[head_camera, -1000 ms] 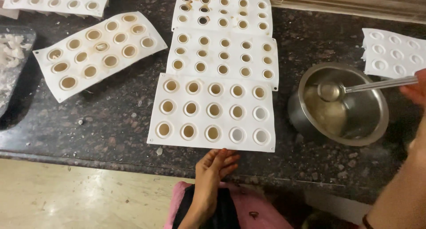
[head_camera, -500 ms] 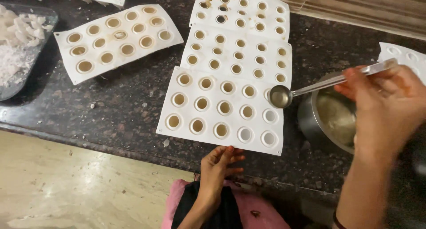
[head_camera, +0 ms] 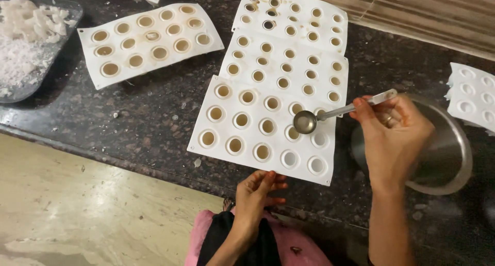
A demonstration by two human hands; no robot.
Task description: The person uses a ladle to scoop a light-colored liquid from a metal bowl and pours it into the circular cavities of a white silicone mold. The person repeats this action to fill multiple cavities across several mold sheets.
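Right hand (head_camera: 394, 134) is pinching the handle of a metal spoon (head_camera: 305, 122), grip clamped on it; the spoon's bowl is hovering over the nearest white mould (head_camera: 268, 163), above the cups toward its 3 o'clock side, handle running out toward 2 o'clock; whether the spoon is touching the mould, cannot tell. Most cups in this mould are showing tan filling; a few at 4 o'clock are showing white. Left hand (head_camera: 258, 194) is resting at the worktop (head_camera: 129, 121) edge, at 6 o'clock of the mould, fingers loosely curled together, holding nothing. A steel bowl (head_camera: 448, 157) is sitting under the right hand, at 3 o'clock of the mould. Two more moulds (head_camera: 289, 54) are lying at 12 o'clock, another mould (head_camera: 149, 41) at 10 o'clock; a dark tray (head_camera: 31, 85) of white flakes is sitting far at 9 o'clock.
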